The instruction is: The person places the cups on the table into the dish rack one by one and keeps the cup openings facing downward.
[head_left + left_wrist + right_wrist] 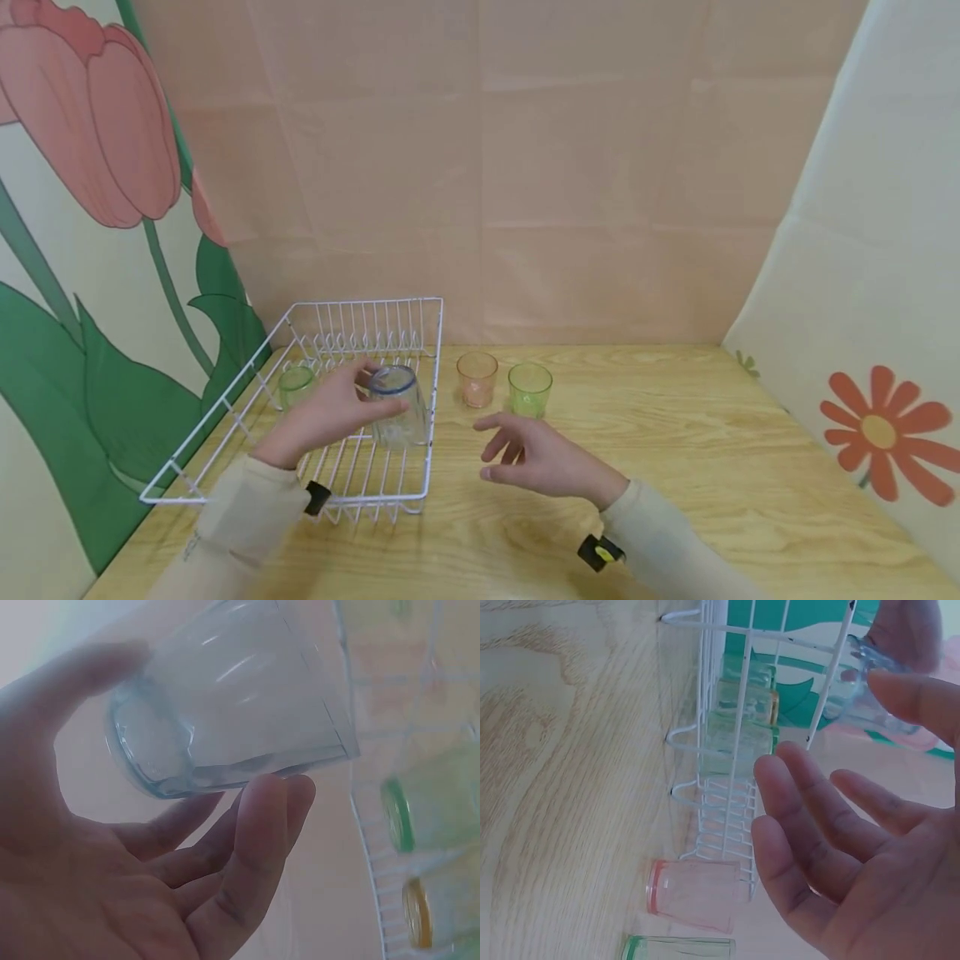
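My left hand grips a clear bluish drinking glass between thumb and fingers, over the right side of a white wire dish rack. Its thick blue-tinted base faces up, its mouth down. In the left wrist view, the thumb lies along one side of the glass and the fingertips touch the other. My right hand hovers right of the rack with fingers loosely bent and nothing in them. Just beyond it stand a green glass and a pink glass on the table.
Inside the rack sits a green glass, partly behind the left hand. The left wrist view also shows an amber-based glass there. A wooden table lies beneath, with a pinkish backdrop behind and flower-printed panels at both sides.
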### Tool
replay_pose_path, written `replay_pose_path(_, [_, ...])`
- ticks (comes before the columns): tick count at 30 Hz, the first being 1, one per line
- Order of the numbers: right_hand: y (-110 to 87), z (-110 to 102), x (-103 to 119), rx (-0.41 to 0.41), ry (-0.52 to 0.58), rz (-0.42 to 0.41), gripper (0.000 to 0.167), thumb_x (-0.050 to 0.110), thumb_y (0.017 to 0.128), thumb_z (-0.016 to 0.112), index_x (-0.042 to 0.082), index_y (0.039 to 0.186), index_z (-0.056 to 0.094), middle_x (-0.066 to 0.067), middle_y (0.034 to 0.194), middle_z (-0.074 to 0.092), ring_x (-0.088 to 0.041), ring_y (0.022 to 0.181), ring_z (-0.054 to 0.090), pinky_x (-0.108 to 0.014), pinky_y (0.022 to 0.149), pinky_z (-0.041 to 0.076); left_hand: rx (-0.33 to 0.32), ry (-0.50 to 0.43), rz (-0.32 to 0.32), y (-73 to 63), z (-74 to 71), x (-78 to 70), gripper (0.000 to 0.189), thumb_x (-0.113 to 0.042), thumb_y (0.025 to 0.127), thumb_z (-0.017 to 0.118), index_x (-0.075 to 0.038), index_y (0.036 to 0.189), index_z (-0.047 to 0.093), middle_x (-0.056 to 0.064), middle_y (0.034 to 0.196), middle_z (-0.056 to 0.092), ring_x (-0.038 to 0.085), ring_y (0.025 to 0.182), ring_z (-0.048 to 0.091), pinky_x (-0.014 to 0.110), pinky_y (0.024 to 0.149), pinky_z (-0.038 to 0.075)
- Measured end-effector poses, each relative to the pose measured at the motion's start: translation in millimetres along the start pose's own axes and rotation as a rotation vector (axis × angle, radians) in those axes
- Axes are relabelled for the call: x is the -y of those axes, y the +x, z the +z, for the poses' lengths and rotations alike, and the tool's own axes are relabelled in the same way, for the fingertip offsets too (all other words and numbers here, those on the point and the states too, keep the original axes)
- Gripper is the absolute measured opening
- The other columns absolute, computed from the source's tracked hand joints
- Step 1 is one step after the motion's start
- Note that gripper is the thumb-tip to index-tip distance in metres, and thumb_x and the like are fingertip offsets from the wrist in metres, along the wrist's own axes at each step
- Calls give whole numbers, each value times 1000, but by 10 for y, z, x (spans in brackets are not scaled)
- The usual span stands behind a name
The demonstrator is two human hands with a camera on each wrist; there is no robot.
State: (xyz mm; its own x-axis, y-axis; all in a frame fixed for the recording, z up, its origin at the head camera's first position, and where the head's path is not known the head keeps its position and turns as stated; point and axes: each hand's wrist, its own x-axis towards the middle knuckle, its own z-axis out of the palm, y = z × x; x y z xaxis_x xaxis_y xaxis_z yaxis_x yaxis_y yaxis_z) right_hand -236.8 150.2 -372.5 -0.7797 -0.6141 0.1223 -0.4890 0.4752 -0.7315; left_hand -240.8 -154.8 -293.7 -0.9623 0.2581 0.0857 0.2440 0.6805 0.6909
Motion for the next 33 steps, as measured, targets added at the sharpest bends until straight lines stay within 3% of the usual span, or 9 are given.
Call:
replay_pose_path(5, [-10,-8,-14,-1,-29,21,56,32,92,73,12,141,52,1,103,69,-17,87,66,-29,76,54,-20,75,-53,57,-258,158,74,-44,85,77,7,132,50,24,117,62,28,94,63,36,73,53])
replay_pose_path(9, [-2,-16,-33,-2,-43,26,56,32,92,72,12,140,52,3,101,70,-18,86,66,-29,73,54,-21,110,-81,112,-439,331,61,-42,86,76,6,118,54,20,106,64,25,83,62,33,67,51])
replay_pose_path(17, [-4,-6,-65,10,-28,52,53,32,93,72,13,138,54,3,101,70,-20,87,66,-30,72,55,62,123,-220,132,-686,623,54,-41,88,73,2,107,49,15,100,55,25,81,62,36,67,53])
replay_pose_path(23, [-13,-4,-67,12,-18,58,52,32,93,71,12,138,54,3,100,70,-20,87,66,-30,71,55,156,232,-306,156,-789,796,45,-38,89,72,-13,70,39,0,68,39,16,59,54,31,60,47])
replay_pose_path(27, [-10,-7,-73,17,-17,65,53,33,94,71,12,139,54,3,100,70,-19,87,66,-31,71,55,186,272,-337,160,-815,907,46,-35,87,73,-18,60,39,-3,57,41,14,52,51,30,55,46])
replay_pose_path(29, [-7,-8,-79,18,-17,69,53,33,94,71,12,139,54,3,100,70,-19,87,66,-31,71,54,190,277,-351,157,-820,957,40,-33,86,73,-13,65,46,2,62,50,16,54,54,30,55,47])
replay_pose_path(31, [-6,-8,-85,17,-20,69,53,33,94,71,12,139,54,3,100,70,-19,87,66,-32,71,54,188,268,-369,157,-819,1010,38,-32,86,74,0,80,55,11,76,58,17,56,57,32,57,50])
replay_pose_path(33, [-4,-7,-90,16,-22,70,53,33,94,71,12,139,54,3,100,70,-19,87,66,-32,72,54,182,243,-397,157,-812,1060,52,-31,85,75,14,103,54,23,94,59,19,59,59,34,60,53])
